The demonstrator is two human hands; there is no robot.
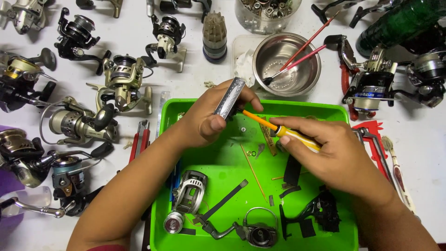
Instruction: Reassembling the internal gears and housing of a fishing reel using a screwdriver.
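Note:
My left hand (206, 118) holds a small grey metal reel part (229, 98) above the green tray (339, 114). My right hand (334, 151) grips a yellow-handled screwdriver (297, 135), and its orange shaft meets the grey part. Below my hands, inside the tray, lie a silver spool and rotor (186, 197), a bail arm with handle (251, 227), a black reel body (320, 211), black strips and small washers.
Several spinning reels (123, 79) cover the white table left of the tray. A steel bowl (286, 62) with two red brushes stands behind it, next to a clear jar of parts (267, 14). Red pliers (346, 69) and another reel (371, 86) lie right.

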